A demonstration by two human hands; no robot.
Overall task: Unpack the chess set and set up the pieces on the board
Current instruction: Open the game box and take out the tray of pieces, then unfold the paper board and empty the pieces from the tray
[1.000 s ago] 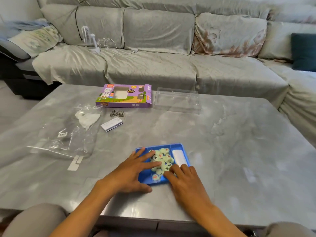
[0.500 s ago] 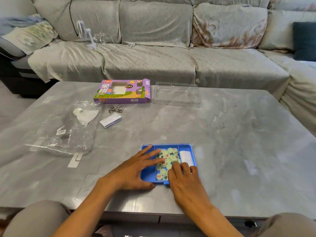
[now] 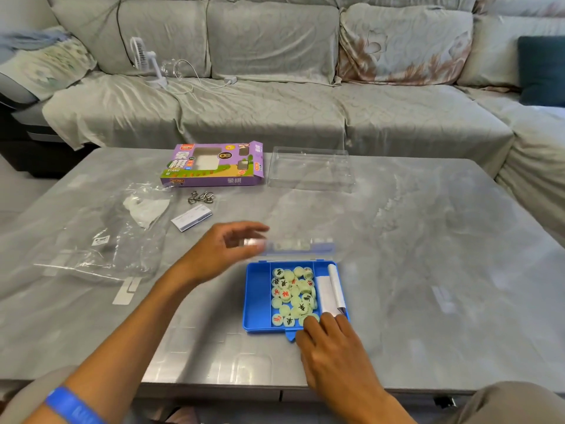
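A small blue plastic box [image 3: 257,298] sits near the table's front edge. Its middle compartment holds several pale green round chess pieces [image 3: 293,296] with red or black characters. A folded white sheet [image 3: 329,289] lies in the right compartment, and the left compartment holds nothing. The clear lid [image 3: 301,246] stands raised at the far side, blurred. My left hand [image 3: 223,252] pinches the lid's left end between thumb and fingers. My right hand [image 3: 330,347] rests flat on the box's front wall, by the blue latch tab.
A purple cardboard carton [image 3: 214,165] and a clear plastic tray [image 3: 310,171] lie at the table's far side. A crumpled clear bag [image 3: 101,237], metal rings [image 3: 200,198] and a small white card [image 3: 191,219] lie left. A grey sofa [image 3: 275,102] runs behind.
Both hands lay on the shut box before. My left hand has since lifted the lid up and away, so the pieces show. My right hand stays at the front edge.
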